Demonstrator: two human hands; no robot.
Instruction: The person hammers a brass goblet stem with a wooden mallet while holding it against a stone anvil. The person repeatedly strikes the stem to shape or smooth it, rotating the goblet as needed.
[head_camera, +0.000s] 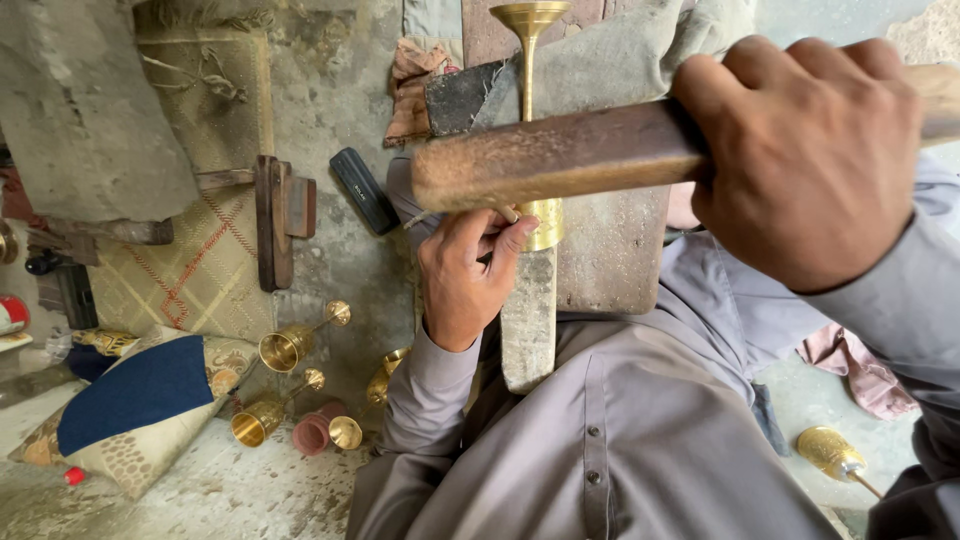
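My right hand (810, 150) grips a thick wooden mallet handle (560, 155), raised across the upper middle of the view. My left hand (465, 275) pinches a small thin tool, mostly hidden by the fingers, against the lower bowl of a brass goblet (530, 60). The goblet lies stem-outward along a narrow metal bar (530, 320) that rests over my lap, on a grey cloth-covered block (610, 250). The mallet hides the middle of the goblet's stem.
Several finished brass goblets (285, 345) lie on the concrete floor at lower left, another one (835, 455) at lower right. A patterned cushion (140, 400), a woven mat (200, 270), a wooden block (275, 220) and a black case (362, 190) lie to the left.
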